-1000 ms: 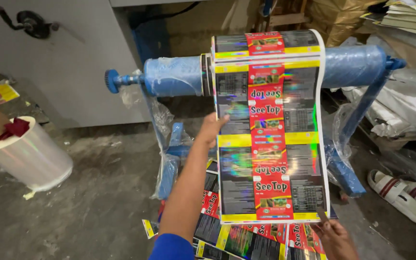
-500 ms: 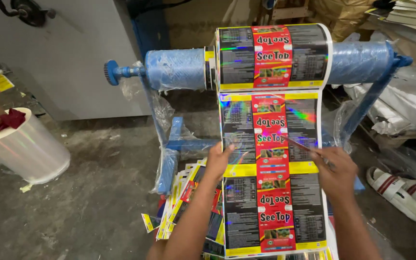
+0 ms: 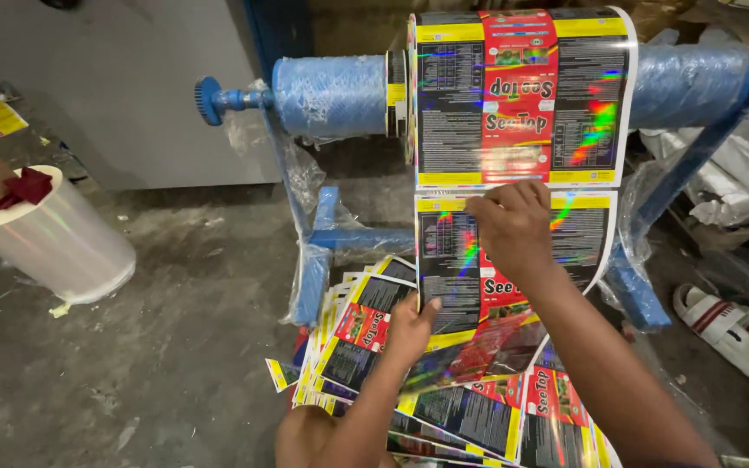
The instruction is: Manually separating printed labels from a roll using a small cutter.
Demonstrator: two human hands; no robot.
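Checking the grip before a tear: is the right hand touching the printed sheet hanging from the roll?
Touching. The head view shows the right hand lying flat on the printed sheet, fingers at its top edge, no gap.

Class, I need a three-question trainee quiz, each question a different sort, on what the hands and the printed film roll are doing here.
1. True or false: the right hand presses on the hanging printed film strip.
2. The left hand grips the strip's: A) top edge B) lower left edge C) right edge?
3. Fill in: the printed film roll sits on a ___-wrapped bar.

Key: 1 true; 2 B; 3 blue.
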